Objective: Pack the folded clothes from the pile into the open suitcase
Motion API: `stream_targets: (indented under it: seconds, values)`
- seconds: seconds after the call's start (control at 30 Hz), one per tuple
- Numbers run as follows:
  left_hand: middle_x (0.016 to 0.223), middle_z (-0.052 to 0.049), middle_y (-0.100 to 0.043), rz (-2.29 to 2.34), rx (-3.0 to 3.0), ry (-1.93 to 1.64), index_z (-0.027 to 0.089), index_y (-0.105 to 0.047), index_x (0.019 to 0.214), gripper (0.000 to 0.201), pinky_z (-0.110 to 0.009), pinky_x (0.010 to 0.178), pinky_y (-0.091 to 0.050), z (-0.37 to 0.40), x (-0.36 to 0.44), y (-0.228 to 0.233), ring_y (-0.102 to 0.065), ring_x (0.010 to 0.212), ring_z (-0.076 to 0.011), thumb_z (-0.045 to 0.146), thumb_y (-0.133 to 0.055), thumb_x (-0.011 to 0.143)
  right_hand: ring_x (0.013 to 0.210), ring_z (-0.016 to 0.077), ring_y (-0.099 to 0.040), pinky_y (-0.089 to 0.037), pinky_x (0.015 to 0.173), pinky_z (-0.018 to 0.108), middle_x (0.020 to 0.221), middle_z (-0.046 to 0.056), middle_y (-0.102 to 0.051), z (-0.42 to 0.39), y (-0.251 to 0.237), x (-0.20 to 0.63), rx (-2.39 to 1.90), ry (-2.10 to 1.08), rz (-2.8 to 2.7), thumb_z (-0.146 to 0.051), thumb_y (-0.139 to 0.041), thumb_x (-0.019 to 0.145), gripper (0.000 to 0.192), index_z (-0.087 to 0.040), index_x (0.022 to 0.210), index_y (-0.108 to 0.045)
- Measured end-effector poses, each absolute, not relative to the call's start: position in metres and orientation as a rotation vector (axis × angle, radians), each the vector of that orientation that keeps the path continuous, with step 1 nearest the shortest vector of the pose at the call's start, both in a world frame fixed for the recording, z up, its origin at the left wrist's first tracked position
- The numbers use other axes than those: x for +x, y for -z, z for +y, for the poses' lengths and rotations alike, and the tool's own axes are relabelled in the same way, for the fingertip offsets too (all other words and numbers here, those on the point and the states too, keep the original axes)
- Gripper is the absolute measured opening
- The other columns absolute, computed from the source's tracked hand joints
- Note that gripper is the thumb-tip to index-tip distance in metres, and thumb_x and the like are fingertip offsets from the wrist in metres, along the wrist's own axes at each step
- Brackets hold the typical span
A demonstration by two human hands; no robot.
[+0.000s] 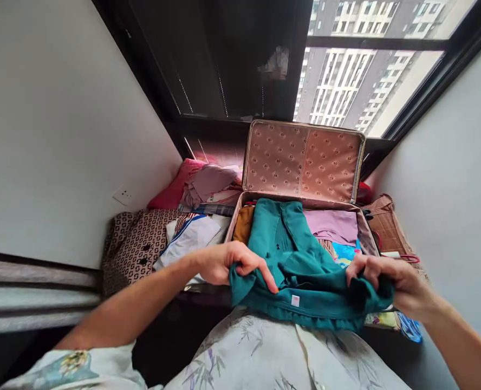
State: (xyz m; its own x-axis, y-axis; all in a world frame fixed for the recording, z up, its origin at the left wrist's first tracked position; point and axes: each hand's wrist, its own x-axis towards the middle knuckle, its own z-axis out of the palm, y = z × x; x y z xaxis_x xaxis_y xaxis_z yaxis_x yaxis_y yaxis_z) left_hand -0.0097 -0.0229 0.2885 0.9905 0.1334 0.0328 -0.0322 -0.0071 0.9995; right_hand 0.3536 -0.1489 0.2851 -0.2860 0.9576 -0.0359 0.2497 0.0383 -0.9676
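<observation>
Head view, and I'm looking down at both hands working a teal garment (301,260) in the lower middle of the frame. Left hand (228,262) is closed on the garment's left corner, fingers pinching a bunched fold of cloth; right hand (382,276) is closed on the right corner, knuckles up, fabric gathered under the fingers. So both hands grip it, one at each end, and neither is nearer than the other. The held edge runs left to right across the frame between the two grips, and from there the garment stretches away toward the upper middle, its far part draped into the open suitcase (362,162). Its long axis, then, points away from the hands, toward the raised lid. The cloth looks soft and fairly thick, solid teal, with small buttons down the centre and a little white tag with red on it near the close hem. It lies on other folded pieces in the case: a lilac one (336,225) to the right, a mustard one (244,223) to the left. Left of the case sits a pile of clothes (195,233), with a patterned brown piece (137,244) beside it. Window (346,81) up top.
</observation>
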Motion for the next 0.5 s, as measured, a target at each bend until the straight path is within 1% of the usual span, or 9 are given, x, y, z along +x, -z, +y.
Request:
stream_targets:
  seconds: [0.03, 0.1, 0.17, 0.23, 0.33, 0.4, 0.43, 0.5]
  values:
    - [0.116, -0.018, -0.078, 0.108, 1.521, -0.147, 0.021, -0.045, 0.053, 0.057, -0.041, 0.089, -0.056, -0.032, -0.014, -0.268, -0.073, 0.108, -0.0325, 0.058, -0.075, 0.084, 0.075, 0.0268, -0.067, -0.055, 0.066, 0.042, 0.084, 0.007, -0.072, -0.157, -0.27, 0.352, -1.248, -1.338, -1.625, -0.049, -0.074, 0.08, 0.033, -0.027, 0.061, -0.06]
    - [0.112, -0.018, -0.079, 0.186, 1.418, -0.237, 0.021, -0.043, 0.053, 0.059, -0.04, 0.088, -0.056, -0.05, -0.021, -0.238, -0.074, 0.107, -0.0311, 0.059, -0.072, 0.087, 0.075, 0.0239, -0.065, -0.054, 0.066, 0.038, 0.084, 0.008, -0.072, -0.17, -0.25, 0.349, -1.239, -1.429, -1.589, -0.051, -0.071, 0.085, 0.037, -0.024, 0.063, -0.057]
    - [0.108, -0.017, -0.079, 0.24, 1.327, -0.306, 0.02, -0.039, 0.053, 0.061, -0.039, 0.086, -0.056, -0.069, -0.027, -0.219, -0.075, 0.104, -0.0295, 0.057, -0.071, 0.089, 0.076, 0.0226, -0.064, -0.053, 0.065, 0.035, 0.085, 0.009, -0.071, -0.178, -0.24, 0.348, -1.238, -1.507, -1.543, -0.053, -0.07, 0.086, 0.04, -0.023, 0.065, -0.055]
    - [0.11, -0.018, -0.079, 0.276, 1.24, -0.338, 0.019, -0.036, 0.054, 0.061, -0.038, 0.085, -0.056, -0.085, -0.03, -0.21, -0.075, 0.102, -0.0289, 0.053, -0.072, 0.09, 0.078, 0.0224, -0.064, -0.053, 0.067, 0.034, 0.087, 0.01, -0.071, -0.18, -0.236, 0.349, -1.237, -1.573, -1.52, -0.051, -0.071, 0.086, 0.038, -0.022, 0.067, -0.055]
    - [0.116, -0.021, -0.077, 0.317, 1.067, -0.339, 0.019, -0.038, 0.057, 0.058, -0.041, 0.089, -0.057, -0.09, -0.027, -0.199, -0.075, 0.103, -0.0307, 0.05, -0.073, 0.09, 0.086, 0.0222, -0.064, -0.053, 0.075, 0.034, 0.096, 0.01, -0.072, -0.167, -0.228, 0.353, -1.204, -1.641, -1.53, -0.041, -0.073, 0.083, 0.026, -0.021, 0.075, -0.06]
    - [0.118, -0.022, -0.076, 0.356, 0.956, -0.375, 0.018, -0.041, 0.062, 0.052, -0.042, 0.089, -0.057, -0.074, -0.02, -0.185, -0.075, 0.103, -0.0315, 0.047, -0.076, 0.089, 0.095, 0.0228, -0.065, -0.053, 0.082, 0.033, 0.102, 0.009, -0.072, -0.14, -0.217, 0.356, -1.195, -1.638, -1.532, -0.03, -0.074, 0.076, 0.016, -0.021, 0.086, -0.065]
    - [0.119, -0.022, -0.075, 0.381, 0.922, -0.403, 0.018, -0.044, 0.066, 0.049, -0.041, 0.088, -0.058, -0.06, -0.015, -0.175, -0.075, 0.102, -0.0308, 0.044, -0.079, 0.087, 0.1, 0.0232, -0.065, -0.053, 0.085, 0.032, 0.106, 0.008, -0.071, -0.121, -0.209, 0.357, -1.206, -1.629, -1.514, -0.024, -0.074, 0.072, 0.022, -0.022, 0.092, -0.066]
    - [0.125, -0.021, -0.073, 0.458, 0.914, -0.487, 0.017, -0.049, 0.077, 0.041, -0.036, 0.084, -0.057, -0.02, -0.002, -0.148, -0.075, 0.098, -0.0268, 0.036, -0.086, 0.08, 0.106, 0.0232, -0.064, -0.053, 0.087, 0.031, 0.115, 0.006, -0.07, -0.076, -0.186, 0.357, -1.254, -1.606, -1.429, -0.017, -0.069, 0.063, 0.047, -0.024, 0.109, -0.066]
